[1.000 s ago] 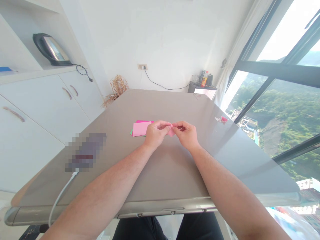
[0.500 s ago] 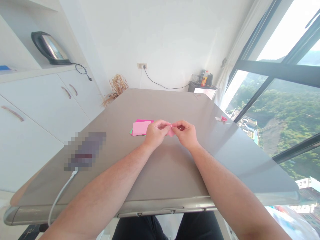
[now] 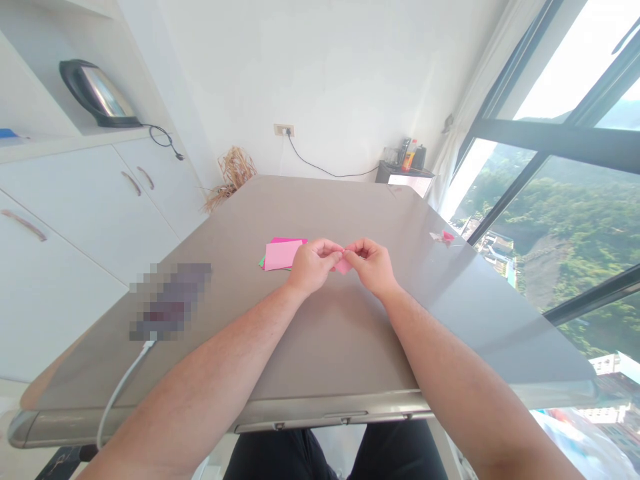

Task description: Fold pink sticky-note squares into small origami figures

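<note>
Head view. Left hand (image 3: 313,265) and right hand (image 3: 373,265) both curled narrow at frame centre, fingertips meeting, pinching a small folded pink paper (image 3: 343,266) just above the table (image 3: 325,333). Mostly hidden by fingers; visible corner pointing toward the lower edge; long axis impossible to tell. Just left of the left hand, a paper stack (image 3: 281,255) lying flat. Further right, near the table edge, paper scraps (image 3: 444,237). Lower left, a white cable (image 3: 120,393).

White wall (image 3: 340,73), white cabinets (image 3: 85,207), big sunlit window (image 3: 565,167) right.
</note>
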Demonstrator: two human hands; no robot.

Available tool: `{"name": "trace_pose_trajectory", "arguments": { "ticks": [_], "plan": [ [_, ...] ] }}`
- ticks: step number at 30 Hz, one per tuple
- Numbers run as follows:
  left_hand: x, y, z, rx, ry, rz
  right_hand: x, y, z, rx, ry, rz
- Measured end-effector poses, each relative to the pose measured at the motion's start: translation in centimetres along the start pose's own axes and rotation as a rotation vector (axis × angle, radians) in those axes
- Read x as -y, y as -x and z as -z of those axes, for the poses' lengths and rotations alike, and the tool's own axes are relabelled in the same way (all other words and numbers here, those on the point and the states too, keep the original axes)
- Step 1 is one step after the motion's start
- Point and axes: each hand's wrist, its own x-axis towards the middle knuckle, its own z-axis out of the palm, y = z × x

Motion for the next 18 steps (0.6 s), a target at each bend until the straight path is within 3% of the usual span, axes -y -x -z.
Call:
{"name": "trace_pose_trajectory", "arguments": {
  "ticks": [18],
  "plan": [
    [-0.14, -0.13, 0.42, 0.082, -0.061, 0.027, -0.45, -0.23, 0.21, 0.057, 0.022, 0.001]
  ]
}}
